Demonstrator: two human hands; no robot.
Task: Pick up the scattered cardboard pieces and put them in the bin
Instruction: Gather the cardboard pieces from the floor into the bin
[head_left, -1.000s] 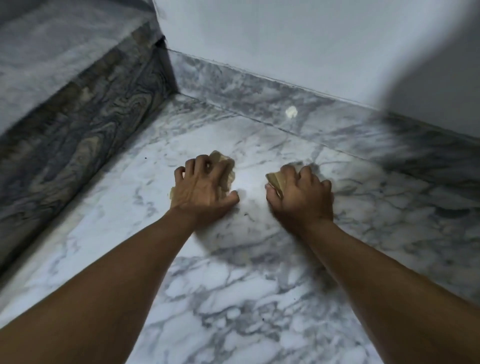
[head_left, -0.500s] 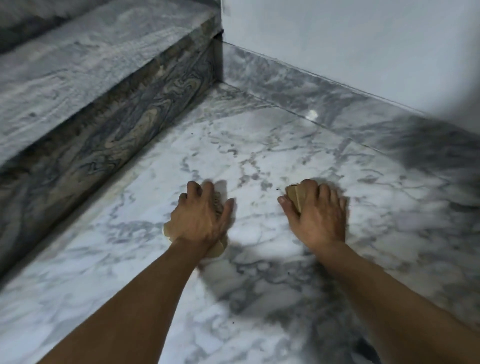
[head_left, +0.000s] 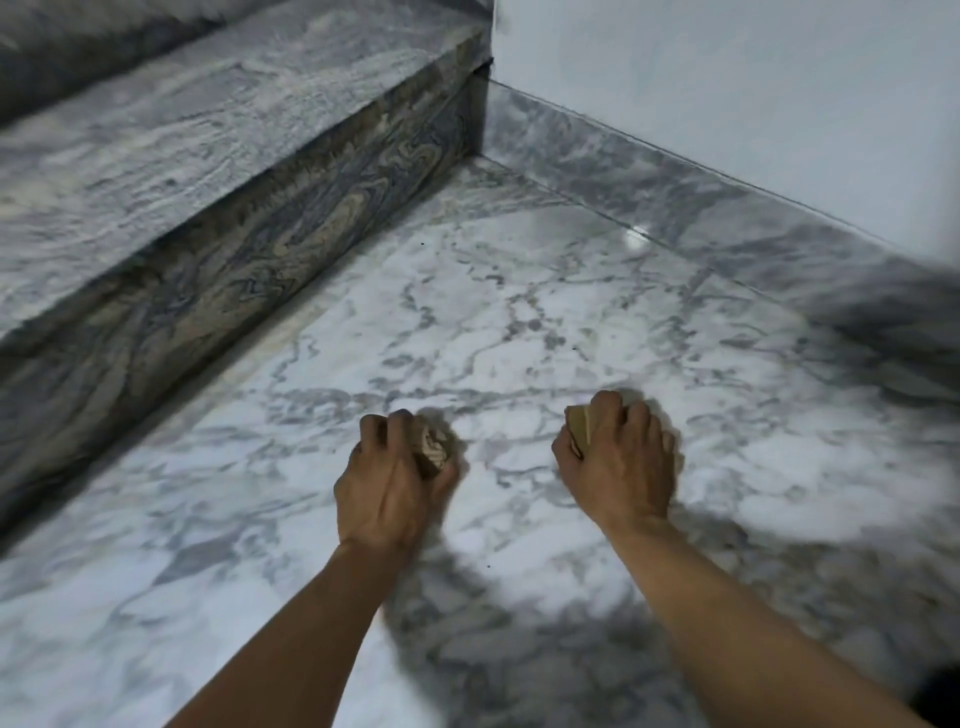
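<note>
My left hand (head_left: 387, 486) grips a crumpled brown cardboard piece (head_left: 434, 448); only its upper right part shows past the fingers. My right hand (head_left: 621, 460) grips another folded cardboard piece (head_left: 577, 423), which sticks out at the thumb side. Both fists hover just above the white marble floor (head_left: 519, 322). No bin is in view.
A grey marble step (head_left: 218, 171) rises along the left, its dark riser (head_left: 249, 280) meeting the floor. A marble skirting (head_left: 701, 208) and a white wall (head_left: 727, 78) run across the back right. A dark shadow lies at the right edge.
Both hands have drawn back from the corner toward me, each closing tighter round its cardboard piece. The left piece is now crumpled inside the fist. The view has swung left.
</note>
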